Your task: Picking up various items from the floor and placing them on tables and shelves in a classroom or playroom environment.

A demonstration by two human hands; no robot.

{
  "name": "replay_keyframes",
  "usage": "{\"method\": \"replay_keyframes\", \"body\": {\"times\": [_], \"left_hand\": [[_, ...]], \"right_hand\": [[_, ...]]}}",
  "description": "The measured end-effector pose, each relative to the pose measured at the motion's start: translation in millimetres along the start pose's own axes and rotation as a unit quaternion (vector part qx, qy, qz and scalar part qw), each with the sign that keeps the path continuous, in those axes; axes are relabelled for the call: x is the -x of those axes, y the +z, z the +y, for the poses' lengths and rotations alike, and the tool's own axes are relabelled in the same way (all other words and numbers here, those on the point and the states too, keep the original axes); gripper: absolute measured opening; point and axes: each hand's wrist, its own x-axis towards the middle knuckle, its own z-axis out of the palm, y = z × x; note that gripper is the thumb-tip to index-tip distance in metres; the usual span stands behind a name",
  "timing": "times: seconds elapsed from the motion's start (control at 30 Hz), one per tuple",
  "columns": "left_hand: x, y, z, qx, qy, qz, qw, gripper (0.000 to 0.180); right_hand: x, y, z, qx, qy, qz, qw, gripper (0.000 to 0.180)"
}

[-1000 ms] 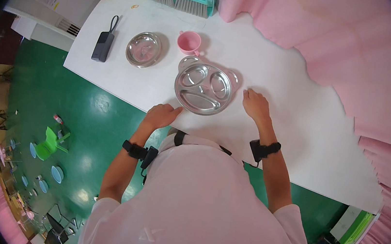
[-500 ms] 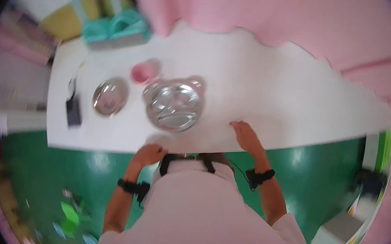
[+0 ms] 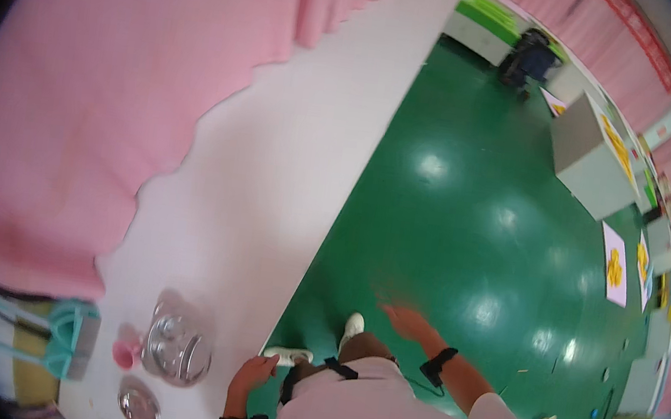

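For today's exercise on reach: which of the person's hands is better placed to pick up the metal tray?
Probably the left. The left hand rests at the edge of the white table, close to the metal tray. The right hand hangs open over the green floor, farther from the tray.

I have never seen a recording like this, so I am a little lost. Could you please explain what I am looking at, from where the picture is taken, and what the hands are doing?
There is no machine here: a person wears a wide camera on the head, looking down, so straight edges appear bent. The left hand rests at the edge of the white table; the right hand is raised over the green floor, its fingers spread. Both hands hold nothing. On the table lie a metal divided tray, a pink cup and a small metal bowl. A teal brush set sits beside them, and a pink curtain hangs behind.
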Motion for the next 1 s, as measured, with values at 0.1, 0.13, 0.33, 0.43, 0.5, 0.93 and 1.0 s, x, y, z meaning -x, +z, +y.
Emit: {"method": "replay_keyframes", "body": {"times": [0.1,0.13,0.33,0.43,0.5,0.93,1.0], "left_hand": [[-28.6,19.6,40.3,-0.049,0.021,-0.007,0.999,0.056],[-44.1,28.9,47.9,-0.058,0.063,0.0,0.996,0.056],[-146.6,93.1,163.8,-0.138,0.029,-0.079,0.987,0.057],[-189.5,125.3,241.2,-0.212,0.082,-0.1,0.969,0.055],[-207.8,137.0,282.8,-0.284,0.114,-0.085,0.948,0.052],[-407.0,217.8,506.9,-0.378,0.152,-0.202,0.891,0.05],[-445.3,239.1,553.1,-0.405,0.192,-0.213,0.868,0.049]], "right_hand": [[44.9,-17.5,67.4,0.023,0.121,-0.048,0.991,0.044],[55.7,-27.1,82.9,0.029,0.206,-0.118,0.971,0.042],[119.0,-63.5,202.3,0.029,0.132,0.037,0.99,0.031],[137.7,-92.6,256.0,0.027,0.225,0.045,0.973,0.029],[146.9,-102.3,259.7,-0.054,0.243,0.129,0.96,0.029],[95.8,-181.7,394.6,-0.357,0.388,0.195,0.827,0.052],[91.5,-197.9,412.5,-0.373,0.418,0.219,0.799,0.05]]}}
